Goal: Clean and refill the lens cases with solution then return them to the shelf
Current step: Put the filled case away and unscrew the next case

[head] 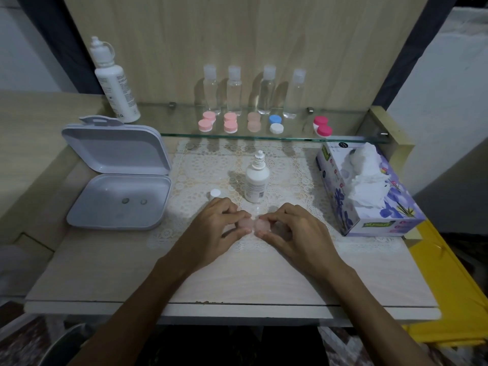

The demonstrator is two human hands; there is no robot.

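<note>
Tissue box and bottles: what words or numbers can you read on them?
Purple flowered tissue box: a green label with white letters and small red round marks, all too blurred to read.
Small white dropper bottle on the lace mat: grey print, too small to read.
Tall white solution bottle on the glass shelf: lines of print, too small to read.
Nothing else shows writing; no word can be read for sure.
</note>
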